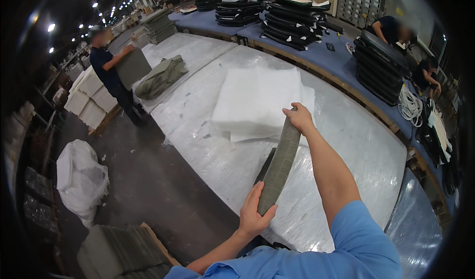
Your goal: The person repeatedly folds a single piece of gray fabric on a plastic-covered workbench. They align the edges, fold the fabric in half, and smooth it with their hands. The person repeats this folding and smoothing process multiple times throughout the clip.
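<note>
A grey-green fabric-covered cushion (280, 167) is tilted up on its edge between my two hands, its narrow side facing up. My left hand (255, 217) grips the near end, thumb on one side and fingers on the other. At the far end my right hand (301, 119) has its fingers closed over the top corner. Part of a dark underside shows along the cushion's left; its broad face is mostly hidden. Just beyond it, a stack of white padding sheets (260, 98) lies on the plastic-covered table (346, 175).
Crumpled olive fabric (161, 76) lies at the table's far left, where a co-worker (106, 61) holds a grey panel (133, 67). Stacked black padded pieces (292, 21) stand on a blue bench behind. Grey-green cushions (118, 252) and a white plastic bag (81, 180) are at lower left.
</note>
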Available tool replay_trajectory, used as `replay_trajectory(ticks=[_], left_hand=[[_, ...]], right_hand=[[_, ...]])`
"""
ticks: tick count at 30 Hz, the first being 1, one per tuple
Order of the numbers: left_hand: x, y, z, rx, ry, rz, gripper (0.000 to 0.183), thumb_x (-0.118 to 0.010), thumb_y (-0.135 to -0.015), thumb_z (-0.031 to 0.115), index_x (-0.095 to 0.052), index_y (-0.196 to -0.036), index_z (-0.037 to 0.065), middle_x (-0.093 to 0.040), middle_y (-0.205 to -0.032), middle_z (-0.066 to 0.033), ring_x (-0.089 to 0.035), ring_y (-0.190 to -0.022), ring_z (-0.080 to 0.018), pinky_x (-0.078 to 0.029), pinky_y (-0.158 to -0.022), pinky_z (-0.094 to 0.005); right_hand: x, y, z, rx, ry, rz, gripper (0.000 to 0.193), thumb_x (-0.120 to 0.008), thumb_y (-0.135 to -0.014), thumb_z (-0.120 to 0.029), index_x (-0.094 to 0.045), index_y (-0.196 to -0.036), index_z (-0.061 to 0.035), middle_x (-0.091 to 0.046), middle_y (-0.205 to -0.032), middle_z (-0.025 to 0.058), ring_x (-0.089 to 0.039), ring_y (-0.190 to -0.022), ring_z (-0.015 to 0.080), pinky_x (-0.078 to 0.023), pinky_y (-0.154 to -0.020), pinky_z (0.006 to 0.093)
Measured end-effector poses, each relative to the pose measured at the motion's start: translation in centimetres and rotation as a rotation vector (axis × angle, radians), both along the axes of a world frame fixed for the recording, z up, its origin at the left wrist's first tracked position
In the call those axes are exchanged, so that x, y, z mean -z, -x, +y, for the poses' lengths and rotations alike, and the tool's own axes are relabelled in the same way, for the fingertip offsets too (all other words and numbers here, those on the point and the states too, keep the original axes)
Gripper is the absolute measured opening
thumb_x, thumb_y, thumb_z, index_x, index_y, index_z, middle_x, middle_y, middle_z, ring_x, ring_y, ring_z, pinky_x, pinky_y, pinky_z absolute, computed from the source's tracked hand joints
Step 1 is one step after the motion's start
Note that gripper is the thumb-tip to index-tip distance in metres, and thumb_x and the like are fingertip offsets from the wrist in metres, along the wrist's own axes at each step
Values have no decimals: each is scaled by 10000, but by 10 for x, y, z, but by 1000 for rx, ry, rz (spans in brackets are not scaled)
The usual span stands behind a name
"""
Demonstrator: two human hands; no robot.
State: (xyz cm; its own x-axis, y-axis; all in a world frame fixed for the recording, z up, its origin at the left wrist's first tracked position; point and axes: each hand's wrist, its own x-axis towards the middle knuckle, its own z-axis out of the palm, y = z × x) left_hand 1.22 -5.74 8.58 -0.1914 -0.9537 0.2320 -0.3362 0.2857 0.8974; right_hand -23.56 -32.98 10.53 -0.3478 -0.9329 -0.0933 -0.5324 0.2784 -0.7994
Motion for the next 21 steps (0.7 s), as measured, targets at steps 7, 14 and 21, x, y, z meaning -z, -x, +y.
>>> replay_trajectory(ticks=[7, 14, 21], left_hand=[[16, -9, 15, -16, 96, 53, 756, -777, -871, 195, -442, -1504, -47, -483, -1515, -286, -496, -1405, -408, -395, -1163, -422], [19, -7, 87, 98, 80, 31, 820, -774, -906, 265, -372, -1560, -19, -385, -1576, -317, -393, -1487, -409, -341, -1204, -422], [-24, 19, 102, 169, -105, -124, 1072, -801, -887, 339, -129, -1612, -74, -240, -1629, -339, -255, -1538, -446, -251, -1247, -448]], right_hand=[[24, 13, -20, -48, -34, -549, 583, -582, -1008, -570, -737, -1066, -11, -733, -1004, 119, -682, -907, 229, -550, -846, 375], [20, 9, 51, -100, 320, -1078, 744, -312, -1088, -621, -734, -1021, -12, -733, -959, 108, -675, -895, 204, -546, -850, 343], [-36, -40, 163, -265, 474, -1179, 782, -236, -1096, -629, -709, -967, -20, -726, -981, 103, -655, -945, 193, -508, -922, 339]])
